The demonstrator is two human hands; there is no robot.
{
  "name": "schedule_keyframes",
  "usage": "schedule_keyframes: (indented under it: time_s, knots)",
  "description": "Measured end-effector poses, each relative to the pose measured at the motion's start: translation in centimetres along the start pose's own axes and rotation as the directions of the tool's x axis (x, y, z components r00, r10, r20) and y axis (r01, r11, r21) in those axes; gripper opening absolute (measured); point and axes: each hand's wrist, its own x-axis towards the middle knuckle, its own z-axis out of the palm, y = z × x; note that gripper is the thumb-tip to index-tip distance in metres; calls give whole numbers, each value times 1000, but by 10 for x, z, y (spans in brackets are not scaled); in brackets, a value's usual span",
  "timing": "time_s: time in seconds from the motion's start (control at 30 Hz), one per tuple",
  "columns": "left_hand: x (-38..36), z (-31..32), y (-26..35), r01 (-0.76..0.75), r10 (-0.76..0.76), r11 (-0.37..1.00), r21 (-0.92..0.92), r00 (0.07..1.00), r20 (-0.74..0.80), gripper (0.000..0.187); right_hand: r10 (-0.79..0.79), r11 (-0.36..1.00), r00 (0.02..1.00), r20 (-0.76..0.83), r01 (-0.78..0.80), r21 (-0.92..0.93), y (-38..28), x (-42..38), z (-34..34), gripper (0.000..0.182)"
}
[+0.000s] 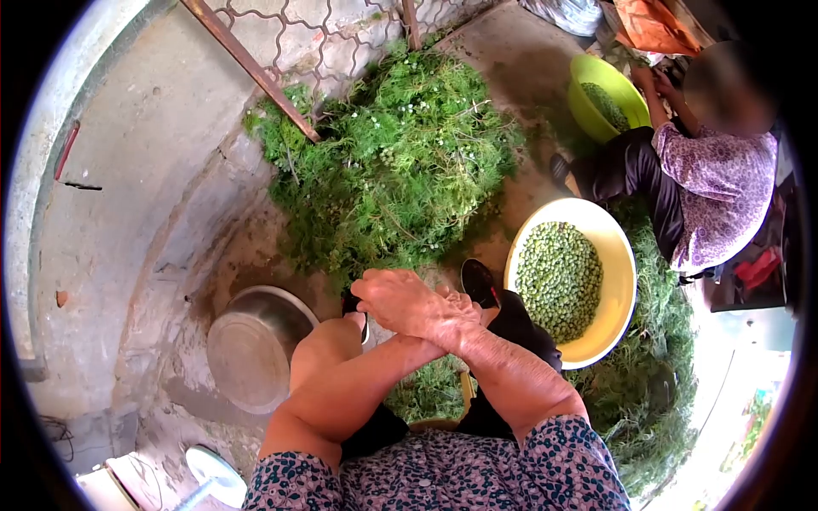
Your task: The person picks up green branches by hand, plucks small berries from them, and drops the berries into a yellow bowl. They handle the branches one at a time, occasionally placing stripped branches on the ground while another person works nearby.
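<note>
My forearms cross at the wrists above my lap. My right hand (399,300) lies at the left of the crossing, back upward, with its fingers curled in and nothing visible in them. Beneath my right wrist, my left hand (462,301) is mostly hidden, and its grip cannot be made out. Just ahead of both hands is a large heap of green feathery sprigs (392,153) with small pale green berries among them. To the right stands a pale yellow basin (618,255) holding many round green berries (558,277).
An upturned metal pot (247,353) sits on the left. At upper right a seated person (720,187) has their hands near a lime-green basin (579,98) of green berries. More sprigs (639,409) lie at right. A rusty metal bar (251,68) leans over the heap.
</note>
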Motion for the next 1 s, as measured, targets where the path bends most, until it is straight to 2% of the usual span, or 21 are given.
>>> schedule_keyframes:
  time_s: [0.07, 0.1, 0.13, 0.17, 0.23, 0.27, 0.33, 0.37, 0.4, 0.43, 0.47, 0.5, 0.53, 0.63, 0.67, 0.73, 0.87, 0.9, 0.93, 0.97, 1.0]
  knots:
    - [4, -6, -19, 7, -4, 992, 128, 1000, -26, 18, 6, 1000, 1000, 3, -6, -1, 0, 1, -1, 17]
    - [8, -11, -37, 19, 27, 876, -482, 996, 88, 18, 3, 1000, 1000, -11, -3, 5, 1, 0, -2, 17]
    - [9, -14, -49, 97, 126, 421, -902, 978, 164, 19, -1, 1000, 1000, -20, 1, 15, 1, 0, -1, 17]
    - [8, -9, -41, 89, 130, 418, -904, 979, 157, 19, 8, 1000, 1000, -22, -7, 15, 0, 0, -2, 17]
    - [8, 6, -18, 55, 91, 571, -819, 987, 130, 18, 31, 999, 999, -23, -30, 30, -1, 2, -4, 10]
    - [8, -4, -39, 50, 93, 569, -821, 988, 125, 18, 36, 999, 999, -26, -36, 29, 0, 2, -4, 10]
    - [9, -23, -76, 95, 114, 246, -965, 986, 126, 18, 10, 999, 1000, 4, -10, 40, 3, 3, -2, 17]
    - [8, -11, -49, 89, 114, 247, -965, 986, 120, 18, 14, 999, 1000, 1, -14, 38, 3, 3, -2, 17]
    - [6, 11, 3, 61, -16, 887, -457, 995, 102, 18, 14, 999, 1000, -11, -14, 45, 3, 4, -1, 17]
    - [5, 22, 32, 90, -91, 930, 357, 996, -14, 18, 18, 998, 1000, -23, -17, 54, 2, 3, 0, 17]
    - [5, 25, 26, 90, -87, 931, 353, 996, -23, 18, 29, 998, 999, -26, -27, 52, 2, 3, -1, 17]
    - [3, 33, 17, 55, -42, 904, -424, 998, 39, 18, 19, 999, 999, -38, -17, 49, 2, 2, -2, 17]
    - [4, 36, 8, 36, 40, 329, -944, 998, 52, 19, 7, 999, 999, -50, -5, 44, 1, 2, -2, 16]
    - [14, 2, -39, 32, 257, 510, -860, 948, 188, 20, 16, 997, 999, -39, -13, 76, 2, 3, -2, 16]
    - [15, -9, -57, 26, 258, 511, -859, 949, 183, 20, 20, 997, 999, -43, -17, 74, 2, 4, -1, 16]
    - [15, -23, -82, 65, 252, 337, -939, 955, 157, 23, 52, 998, 999, 0, -52, 31, 3, 5, 0, 16]
    - [12, -8, -57, 81, 295, 325, -942, 938, 182, 24, 20, 997, 995, -98, -13, 70, 5, 4, 3, 11]
    - [7, 14, -12, -107, 190, 810, -576, 978, 86, 25, 20, 998, 995, -94, -13, 69, 4, 4, 2, 11]
    - [7, 13, -14, -159, 161, 987, 34, 985, -60, 25, 18, 998, 996, -89, -12, 65, 4, 4, 1, 11]
    - [6, 14, -18, -160, 162, 987, 34, 985, -60, 25, 18, 998, 996, -90, -12, 66, 5, 5, 1, 11]
    - [6, 18, -22, -87, 137, 778, -622, 990, 34, 25, 17, 998, 998, -65, -14, 58, 5, 6, 1, 11]
